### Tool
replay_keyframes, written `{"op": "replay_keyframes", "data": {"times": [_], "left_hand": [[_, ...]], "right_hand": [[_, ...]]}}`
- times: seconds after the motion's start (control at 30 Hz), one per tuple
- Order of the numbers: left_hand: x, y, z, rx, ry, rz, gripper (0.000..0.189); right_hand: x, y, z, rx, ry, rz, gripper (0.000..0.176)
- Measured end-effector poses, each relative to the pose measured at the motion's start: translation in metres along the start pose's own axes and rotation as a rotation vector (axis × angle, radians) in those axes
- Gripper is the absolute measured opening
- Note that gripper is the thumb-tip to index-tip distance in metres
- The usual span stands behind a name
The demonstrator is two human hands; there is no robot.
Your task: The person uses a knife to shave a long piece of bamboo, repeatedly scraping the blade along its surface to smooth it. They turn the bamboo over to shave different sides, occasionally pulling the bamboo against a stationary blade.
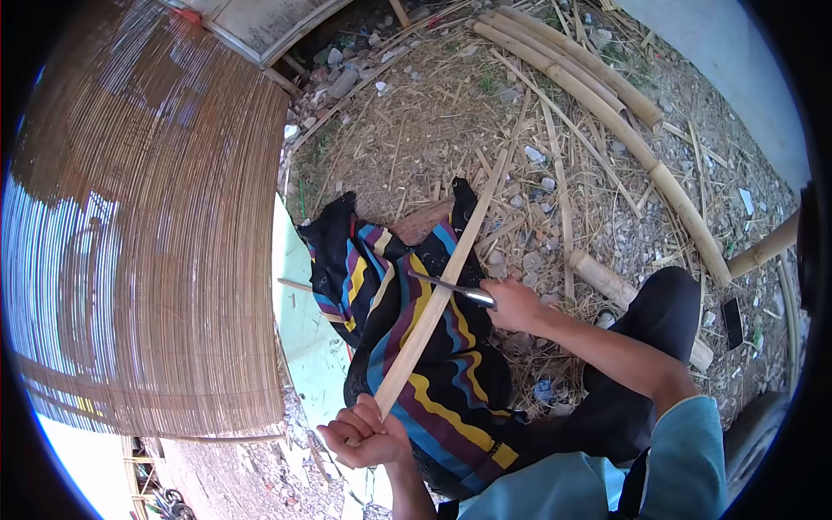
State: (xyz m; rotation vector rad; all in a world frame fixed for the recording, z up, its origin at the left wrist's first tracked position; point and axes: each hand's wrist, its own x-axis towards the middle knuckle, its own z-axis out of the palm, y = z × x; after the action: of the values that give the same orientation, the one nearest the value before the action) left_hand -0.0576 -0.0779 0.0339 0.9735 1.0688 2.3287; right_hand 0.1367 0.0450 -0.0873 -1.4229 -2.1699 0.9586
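Observation:
A long, flat bamboo strip point(413, 354) slants across my lap, its far end pointing away over the ground. My left hand point(368, 436) is closed around the near end of the strip. In my right hand point(513, 305) is a knife point(459, 289), gripped by its handle. The dark blade lies across the middle of the strip, pointing left. Beneath the strip, a black cloth with yellow, blue and maroon stripes point(433, 390) covers my legs.
A slatted bamboo blind point(165, 260) hangs at the left. Several bamboo poles point(607, 113) lie at the upper right, with a short bamboo piece point(602, 279) by my knee. A dark phone point(733, 323) rests on the ground at the right. Stones and bamboo scraps litter the soil.

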Motion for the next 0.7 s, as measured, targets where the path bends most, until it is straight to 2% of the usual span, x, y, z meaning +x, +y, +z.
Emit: {"op": "replay_keyframes", "data": {"times": [0.07,0.1,0.17,0.23,0.3,0.37,0.43,0.5,0.57,0.63,0.67,0.7], "left_hand": [[0.000,0.000,-0.003,-0.052,0.148,-0.018,0.050],[0.001,0.000,-0.002,-0.058,0.138,-0.018,0.050],[-0.004,0.005,-0.003,-0.116,0.101,-0.025,0.049],[-0.006,0.005,0.003,-0.102,0.118,-0.020,0.049],[-0.005,0.003,0.003,-0.043,-0.043,-0.020,0.049],[-0.007,-0.006,-0.003,-0.052,0.027,-0.028,0.049],[-0.001,-0.006,-0.005,-0.118,0.174,-0.040,0.048],[0.000,-0.001,-0.004,-0.155,0.116,-0.043,0.048],[-0.004,0.002,0.003,-0.138,0.051,-0.028,0.048],[-0.007,-0.001,0.005,-0.132,0.000,-0.032,0.047],[-0.009,-0.013,0.000,-0.090,0.052,-0.036,0.047],[-0.011,-0.021,-0.003,-0.053,0.104,-0.041,0.047]], "right_hand": [[-0.002,0.003,0.000,0.004,-0.030,0.031,0.026],[-0.013,-0.015,-0.009,0.040,-0.059,0.034,0.025],[-0.026,-0.031,-0.002,0.001,-0.160,-0.130,0.031],[-0.025,-0.025,0.002,0.031,-0.117,-0.136,0.030],[-0.005,0.006,0.017,0.046,-0.008,-0.029,0.030],[-0.002,0.008,0.018,-0.024,-0.040,0.014,0.031],[-0.012,-0.009,0.015,0.095,-0.077,0.045,0.032],[-0.027,-0.039,-0.006,-0.011,-0.206,-0.081,0.033],[-0.023,-0.021,0.008,-0.038,-0.129,-0.215,0.033],[-0.002,0.022,0.028,0.096,0.022,0.018,0.033],[0.003,0.024,0.019,-0.063,-0.036,0.020,0.033],[-0.001,0.013,0.008,-0.069,-0.027,0.021,0.033]]}}
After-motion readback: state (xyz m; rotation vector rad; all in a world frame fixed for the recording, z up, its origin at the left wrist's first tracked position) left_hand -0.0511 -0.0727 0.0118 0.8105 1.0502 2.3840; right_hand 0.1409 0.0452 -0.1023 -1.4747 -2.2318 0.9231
